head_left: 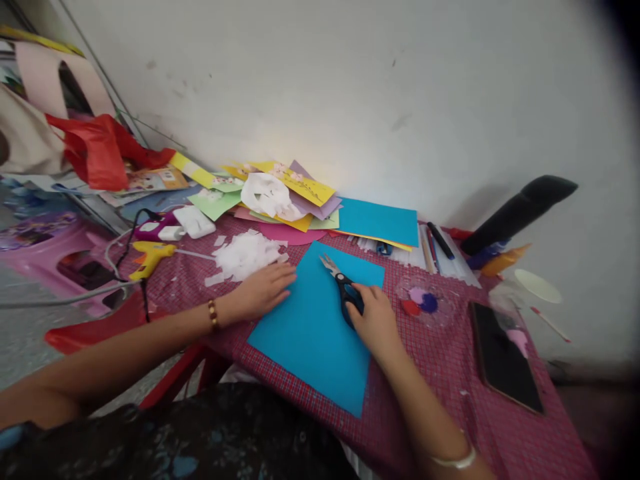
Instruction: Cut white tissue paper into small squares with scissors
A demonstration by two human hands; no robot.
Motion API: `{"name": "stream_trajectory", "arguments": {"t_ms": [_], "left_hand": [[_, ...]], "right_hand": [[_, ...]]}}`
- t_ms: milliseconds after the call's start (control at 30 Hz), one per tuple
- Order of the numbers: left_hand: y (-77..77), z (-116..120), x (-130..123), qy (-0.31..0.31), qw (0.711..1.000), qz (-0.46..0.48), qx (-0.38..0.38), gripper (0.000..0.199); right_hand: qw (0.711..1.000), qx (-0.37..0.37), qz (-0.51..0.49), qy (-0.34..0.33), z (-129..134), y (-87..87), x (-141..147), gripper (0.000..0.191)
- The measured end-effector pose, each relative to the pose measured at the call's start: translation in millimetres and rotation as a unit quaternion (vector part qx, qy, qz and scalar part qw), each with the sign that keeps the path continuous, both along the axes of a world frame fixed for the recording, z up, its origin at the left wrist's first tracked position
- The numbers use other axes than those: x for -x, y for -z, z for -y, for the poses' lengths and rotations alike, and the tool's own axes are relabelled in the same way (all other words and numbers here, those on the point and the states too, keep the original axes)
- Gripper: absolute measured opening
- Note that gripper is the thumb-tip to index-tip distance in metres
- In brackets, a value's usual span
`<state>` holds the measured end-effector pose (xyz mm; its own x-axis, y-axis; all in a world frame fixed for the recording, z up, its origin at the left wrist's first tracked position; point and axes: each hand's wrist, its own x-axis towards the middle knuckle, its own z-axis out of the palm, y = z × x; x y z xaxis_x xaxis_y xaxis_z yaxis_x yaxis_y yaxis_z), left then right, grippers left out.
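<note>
A blue sheet of paper (315, 327) lies at a slant in front of me. On it rests a pair of scissors (332, 268) with dark handles, its metal blades pointing up and to the left. My right hand (373, 319) is closed around the scissors' handles, low over the sheet. At the sheet's left edge, my left hand (263, 292) lies flat with its fingers stretched out, holding nothing. Just beyond those fingertips sits a pile of white paper scraps (247, 255).
Left of the scraps are a yellow glue gun (149, 259) and a power strip (159, 228). Coloured cards (300, 183) are heaped by the wall. Rightward stand a plastic palette with paint blobs (423, 301), pens (440, 240) and a dark phone-like slab (504, 357) near the table's edge.
</note>
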<state>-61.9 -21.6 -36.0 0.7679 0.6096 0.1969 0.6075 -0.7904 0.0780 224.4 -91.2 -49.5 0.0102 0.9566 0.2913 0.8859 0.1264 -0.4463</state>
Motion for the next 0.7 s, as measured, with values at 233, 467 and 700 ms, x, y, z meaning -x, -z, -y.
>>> {"name": "stream_trajectory", "arguments": {"t_ms": [233, 467, 700], "left_hand": [[7.1, 78, 39, 0.089, 0.995, 0.03, 0.034, 0.044], [34.9, 109, 76, -0.028, 0.996, 0.081, -0.004, 0.047], [49.8, 115, 78, -0.077, 0.994, 0.075, -0.012, 0.048]], "right_hand": [[1.0, -0.001, 0.012, 0.025, 1, 3.2, 3, 0.041], [0.999, -0.036, 0.012, 0.001, 7, -5.8, 4, 0.036], [0.978, -0.004, -0.11, -0.18, 38, -17.2, 41, 0.027]]}}
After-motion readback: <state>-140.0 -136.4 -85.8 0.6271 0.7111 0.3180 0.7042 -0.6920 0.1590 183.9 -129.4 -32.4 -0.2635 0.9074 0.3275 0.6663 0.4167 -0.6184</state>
